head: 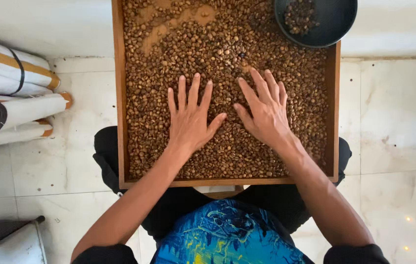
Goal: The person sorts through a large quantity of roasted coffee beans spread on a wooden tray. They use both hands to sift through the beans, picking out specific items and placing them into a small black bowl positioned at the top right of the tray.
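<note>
A shallow wooden tray [119, 88] rests over my lap, covered with a layer of brown coffee beans [218, 54]. My left hand [191, 117] lies flat on the beans near the tray's middle, fingers spread. My right hand [266, 110] lies flat just beside it, fingers spread and angled to the upper left. Neither hand holds anything. A dark round bowl [333, 24] with several dark beans [300, 14] in it sits on the tray's far right corner.
White rolled bundles with orange edges and black straps [12, 93] lie on the pale tiled floor [399, 122] at the left. A grey-edged object [7, 239] shows at the lower left corner.
</note>
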